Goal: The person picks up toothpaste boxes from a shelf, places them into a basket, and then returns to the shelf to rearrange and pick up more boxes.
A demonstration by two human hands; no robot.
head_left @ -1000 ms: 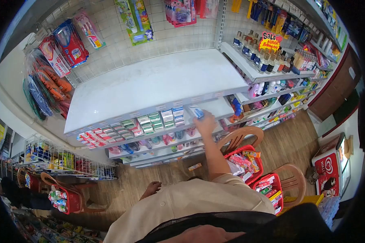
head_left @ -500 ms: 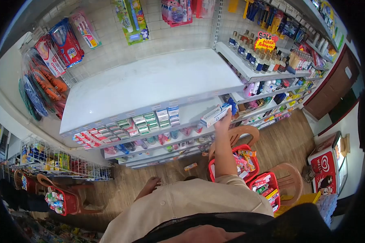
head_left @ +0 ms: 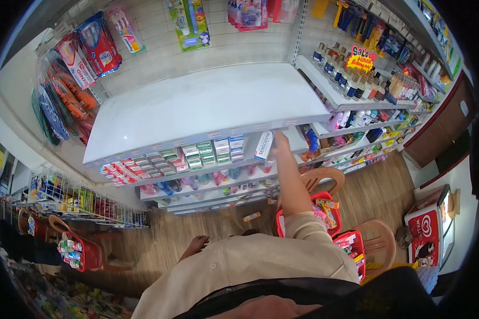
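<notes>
My right hand [head_left: 278,144] is closed on a white and blue Sensodyne box [head_left: 264,145], at the front of the shelf just under the white top shelf [head_left: 207,98]. To the left of that box stand rows of toothpaste boxes, blue and white [head_left: 229,149], green and white [head_left: 199,154] and red [head_left: 123,171]. My left hand [head_left: 198,243] hangs low over the floor near my shirt, touching no shelf; its fingers are small and dim.
Red baskets of packets [head_left: 332,229] stand by brown chairs [head_left: 380,242] at the lower right. Perfume bottles [head_left: 351,80] fill the right shelf. A small box [head_left: 252,217] lies on the floor. Another filled basket [head_left: 92,254] and a wire rack [head_left: 106,208] are at the left.
My right hand has moved left and inward with the Sensodyne box, which has turned from slanting to nearly upright beside the blue and white boxes. The view has shifted slightly.
</notes>
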